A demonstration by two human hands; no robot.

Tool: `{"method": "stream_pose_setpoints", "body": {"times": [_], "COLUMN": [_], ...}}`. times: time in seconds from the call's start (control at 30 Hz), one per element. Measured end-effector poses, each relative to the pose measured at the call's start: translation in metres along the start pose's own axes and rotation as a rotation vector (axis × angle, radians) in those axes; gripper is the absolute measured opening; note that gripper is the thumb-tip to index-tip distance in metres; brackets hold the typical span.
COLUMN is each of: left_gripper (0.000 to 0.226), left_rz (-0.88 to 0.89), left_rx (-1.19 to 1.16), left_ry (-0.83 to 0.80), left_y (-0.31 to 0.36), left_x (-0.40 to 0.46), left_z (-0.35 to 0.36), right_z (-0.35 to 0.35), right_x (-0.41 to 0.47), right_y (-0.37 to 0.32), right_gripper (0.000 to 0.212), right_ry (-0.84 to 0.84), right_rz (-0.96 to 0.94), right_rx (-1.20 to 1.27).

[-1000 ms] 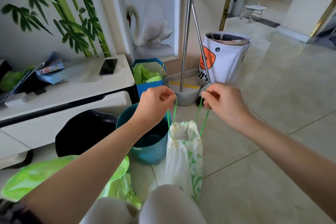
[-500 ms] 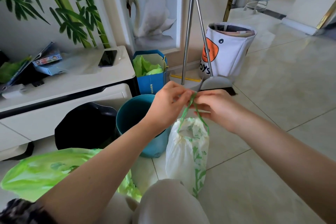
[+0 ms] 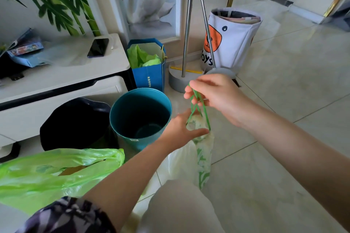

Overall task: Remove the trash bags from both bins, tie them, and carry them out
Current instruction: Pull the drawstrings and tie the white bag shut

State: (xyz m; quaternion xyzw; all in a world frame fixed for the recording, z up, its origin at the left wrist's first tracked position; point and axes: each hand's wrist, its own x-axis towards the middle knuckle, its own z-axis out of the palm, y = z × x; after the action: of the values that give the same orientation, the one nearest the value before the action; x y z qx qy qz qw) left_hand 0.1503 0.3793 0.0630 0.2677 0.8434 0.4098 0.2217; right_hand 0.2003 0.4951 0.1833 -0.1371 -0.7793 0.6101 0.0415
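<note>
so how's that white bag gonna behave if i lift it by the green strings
Probably floppy: the white bag is thin plastic, hanging slack and crumpled under the drawstrings that the right hand pinches. It looks fairly light, with the strings thin and the bag narrow. It may swing, since it hangs only from above.

Black phone (image 3: 98, 47) on white cabinet (image 3: 62, 75); blue paper bag (image 3: 149, 76) beside toy basket (image 3: 231, 38).
</note>
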Motion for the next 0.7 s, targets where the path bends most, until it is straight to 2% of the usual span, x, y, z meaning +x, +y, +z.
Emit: {"method": "stream_pose_setpoints", "body": {"times": [0.13, 0.2, 0.33, 0.57, 0.63, 0.7], "left_gripper": [0.037, 0.030, 0.012, 0.029, 0.033, 0.026], "left_rz": [-0.039, -0.031, -0.017, 0.137, 0.123, 0.058], "left_rx": [-0.085, -0.098, -0.082, 0.213, 0.236, 0.240], "left_ry": [0.107, 0.155, 0.220, 0.231, 0.158, 0.041], "left_y": [-0.001, -0.003, -0.021, -0.059, -0.062, -0.063], "left_x": [0.010, 0.013, 0.014, 0.012, 0.009, 0.008], "left_z": [0.021, 0.027, 0.038, 0.025, 0.024, 0.019], "right_z": [0.007, 0.009, 0.007, -0.001, 0.002, -0.001], "right_x": [0.002, 0.002, 0.007, 0.014, 0.013, 0.012], "right_y": [0.001, 0.001, -0.002, 0.010, 0.016, 0.022], "right_gripper": [0.021, 0.020, 0.016, 0.021, 0.019, 0.017], "right_ry": [-0.014, -0.016, 0.069, 0.154, 0.150, 0.128], "right_rz": [-0.106, -0.169, -0.265, -0.249, -0.268, -0.274], "right_rx": [-0.117, -0.153, -0.143, -0.014, -0.043, -0.053]}}
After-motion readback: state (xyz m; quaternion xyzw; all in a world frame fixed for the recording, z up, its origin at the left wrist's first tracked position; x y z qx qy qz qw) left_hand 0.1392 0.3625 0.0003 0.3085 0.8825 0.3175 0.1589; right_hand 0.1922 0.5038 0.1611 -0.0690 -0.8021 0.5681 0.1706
